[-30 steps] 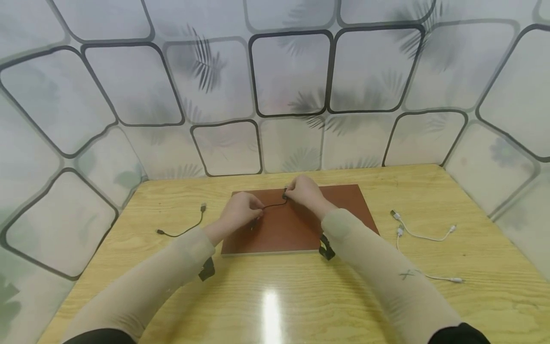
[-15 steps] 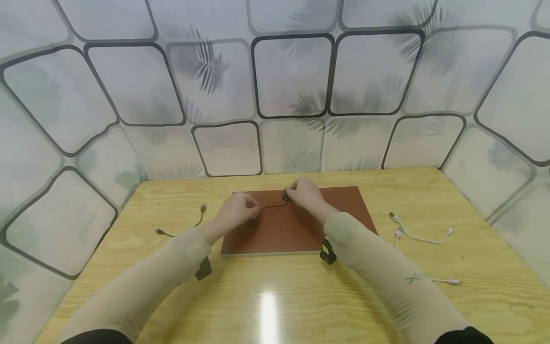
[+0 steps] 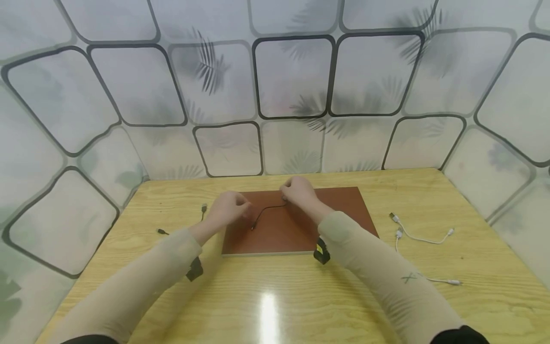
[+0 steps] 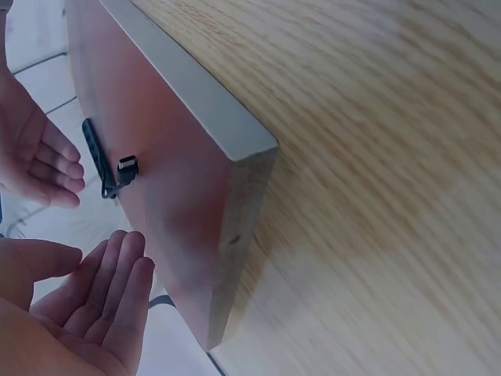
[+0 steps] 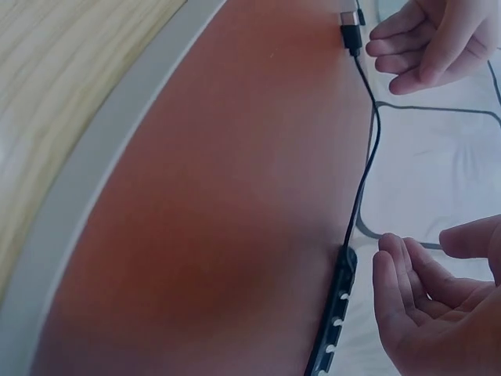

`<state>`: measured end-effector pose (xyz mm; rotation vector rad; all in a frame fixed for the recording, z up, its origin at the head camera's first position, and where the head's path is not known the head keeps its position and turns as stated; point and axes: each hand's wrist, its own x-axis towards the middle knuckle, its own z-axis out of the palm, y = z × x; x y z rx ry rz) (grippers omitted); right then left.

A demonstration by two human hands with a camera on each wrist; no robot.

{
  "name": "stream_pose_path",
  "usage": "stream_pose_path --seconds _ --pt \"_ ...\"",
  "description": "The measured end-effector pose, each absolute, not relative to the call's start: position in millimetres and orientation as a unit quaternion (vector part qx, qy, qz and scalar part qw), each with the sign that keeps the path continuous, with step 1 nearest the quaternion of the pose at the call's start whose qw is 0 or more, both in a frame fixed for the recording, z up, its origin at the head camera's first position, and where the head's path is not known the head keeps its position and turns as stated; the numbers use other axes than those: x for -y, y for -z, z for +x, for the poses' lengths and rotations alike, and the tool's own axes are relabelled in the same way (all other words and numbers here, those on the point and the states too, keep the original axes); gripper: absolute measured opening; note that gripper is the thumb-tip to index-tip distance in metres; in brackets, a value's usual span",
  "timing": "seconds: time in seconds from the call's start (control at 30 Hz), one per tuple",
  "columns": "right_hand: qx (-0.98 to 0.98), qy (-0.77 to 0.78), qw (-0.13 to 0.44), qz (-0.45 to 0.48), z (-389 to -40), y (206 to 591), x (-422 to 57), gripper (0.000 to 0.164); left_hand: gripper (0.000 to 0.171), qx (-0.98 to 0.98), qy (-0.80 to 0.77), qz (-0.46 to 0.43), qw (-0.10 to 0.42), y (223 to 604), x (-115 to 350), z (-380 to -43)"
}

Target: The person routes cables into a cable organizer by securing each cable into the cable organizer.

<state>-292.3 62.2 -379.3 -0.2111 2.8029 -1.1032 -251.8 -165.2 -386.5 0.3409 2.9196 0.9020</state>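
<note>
A black USB hub (image 5: 332,313), a narrow bar with a row of ports along one side, lies on the reddish-brown board (image 3: 301,234). Its thin black cable (image 3: 271,207) curves leftward over the board to a USB plug (image 5: 350,36). My left hand (image 3: 227,208) is just left of the plug, fingers extended and holding nothing. In the right wrist view my right hand (image 5: 438,298) is beside the hub with relaxed fingers and a gap between them and it. From the head view, this hand mostly covers the hub.
Left of the board lies a short black USB cable, its plug (image 3: 204,208) showing and its middle hidden behind my left arm. Two white USB cables (image 3: 423,236) lie on the wooden table (image 3: 266,282) at the right. A patterned curtain (image 3: 292,76) stands behind the table.
My left hand has let go of the hub's cable near the plug and drawn back to the left. My right hand has come off the hub and shifted slightly left.
</note>
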Motion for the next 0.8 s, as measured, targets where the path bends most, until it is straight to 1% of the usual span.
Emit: stream_pose_path --seconds 0.23,0.5,0.8 --pt "-0.907 0.405 0.089 -0.065 -289.2 375.3 -51.1 0.033 0.027 -0.948 -0.303 0.092 0.039 384.0 171.9 -250.5" --pt "-0.881 0.458 0.095 -0.070 -288.0 374.7 -40.2 0.031 0.037 -0.946 -0.312 0.081 0.038 384.8 183.4 -250.2" --pt "-0.843 0.521 0.120 -0.064 -283.7 371.7 -30.0 0.028 0.041 -0.938 -0.337 0.068 0.044 386.7 198.8 -245.0"
